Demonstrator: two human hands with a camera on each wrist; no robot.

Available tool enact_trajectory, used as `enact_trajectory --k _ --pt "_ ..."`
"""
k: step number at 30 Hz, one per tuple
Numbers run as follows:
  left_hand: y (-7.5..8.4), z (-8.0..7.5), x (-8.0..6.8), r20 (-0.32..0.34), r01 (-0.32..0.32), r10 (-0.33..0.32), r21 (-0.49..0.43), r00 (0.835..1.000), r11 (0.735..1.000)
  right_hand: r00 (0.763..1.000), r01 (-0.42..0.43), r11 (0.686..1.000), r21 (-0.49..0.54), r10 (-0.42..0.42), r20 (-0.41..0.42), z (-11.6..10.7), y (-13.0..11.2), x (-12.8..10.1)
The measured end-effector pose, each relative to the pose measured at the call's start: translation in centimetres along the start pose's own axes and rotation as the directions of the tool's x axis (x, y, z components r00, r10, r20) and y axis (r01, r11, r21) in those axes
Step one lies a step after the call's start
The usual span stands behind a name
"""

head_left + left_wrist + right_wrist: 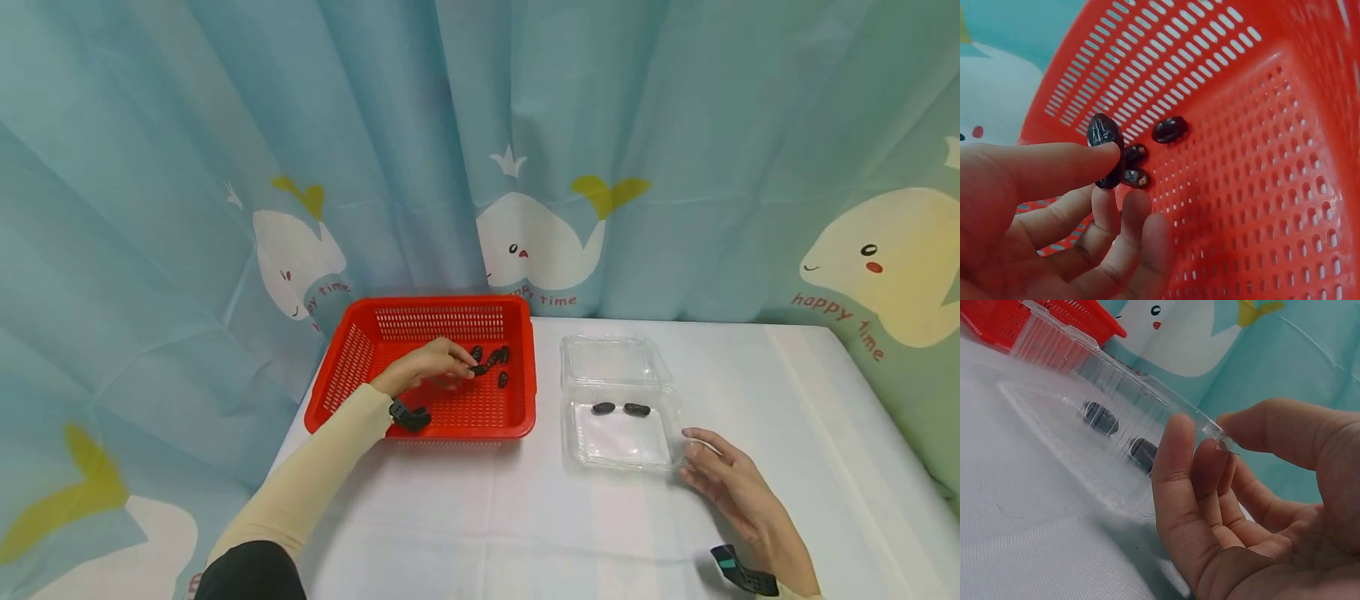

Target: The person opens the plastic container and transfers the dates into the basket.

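Observation:
Between thumb and fingers my left hand [435,363] pinches a dark, wrinkled date [1105,150], held above the floor of a red plastic basket [375,417]. Several more dates lie in that basket, among them one date [1170,129] apart from the others in the left wrist view. My right hand [731,483] grips the right rim of a clear plastic clamshell box [618,458], thumb on one side and fingers on the other. Inside the box two dates [637,410] lie side by side. Its lid [607,360] is folded back, away from me.
Both containers stand on a table with a white cloth [540,533], the basket left of the box. Behind the table hangs a blue-green curtain [405,167] printed with whales. Dark bands [742,571] are on both wrists.

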State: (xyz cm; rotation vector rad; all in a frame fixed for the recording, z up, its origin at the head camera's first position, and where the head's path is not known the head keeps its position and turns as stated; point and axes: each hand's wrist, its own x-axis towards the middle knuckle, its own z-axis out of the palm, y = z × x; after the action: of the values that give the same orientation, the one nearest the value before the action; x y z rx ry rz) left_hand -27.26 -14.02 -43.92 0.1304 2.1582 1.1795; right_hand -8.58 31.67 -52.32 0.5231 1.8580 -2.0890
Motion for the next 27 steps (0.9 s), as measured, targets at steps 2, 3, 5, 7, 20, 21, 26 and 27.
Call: enact_trajectory --k 2,3,5,7,20,21,26,27 --pt "0.0 0.1 0.3 -0.003 0.001 -0.001 0.004 1.0 1.0 1.0 -0.001 1.0 -0.009 0.001 -0.002 0.1 0.0 0.0" --pt "-0.1 0.1 0.4 -0.005 0.0 0.0 0.009 1.0 1.0 1.0 -0.004 1.0 -0.014 0.004 -0.004 0.1 -0.1 0.1" --pt "-0.2 0.2 0.7 -0.012 0.006 -0.006 0.02 1.0 1.0 1.0 -0.013 1.0 -0.022 0.013 -0.009 0.2 0.0 0.1" --pt "-0.4 0.2 1.0 -0.022 0.015 -0.015 0.032 1.0 0.999 1.0 -0.018 1.0 -0.026 0.018 -0.012 0.3 0.0 0.1" --pt "0.1 1.2 2.8 -0.094 -0.037 0.052 0.154 0.994 0.987 1.0 -0.002 1.0 -0.026 0.001 -0.012 0.1 0.0 0.2" --pt "0.1 1.3 2.9 -0.104 -0.036 0.056 0.178 0.993 0.983 1.0 0.002 1.0 -0.025 -0.002 -0.011 0.1 0.0 0.2" --pt "0.1 1.9 3.3 -0.158 0.007 0.035 0.259 0.987 0.966 1.0 0.018 0.999 -0.031 -0.019 -0.012 0.2 0.0 0.0" --pt "0.2 2.0 3.4 -0.168 0.013 0.034 0.272 0.985 0.962 1.0 0.02 0.999 -0.033 -0.02 -0.013 0.2 0.0 0.0"
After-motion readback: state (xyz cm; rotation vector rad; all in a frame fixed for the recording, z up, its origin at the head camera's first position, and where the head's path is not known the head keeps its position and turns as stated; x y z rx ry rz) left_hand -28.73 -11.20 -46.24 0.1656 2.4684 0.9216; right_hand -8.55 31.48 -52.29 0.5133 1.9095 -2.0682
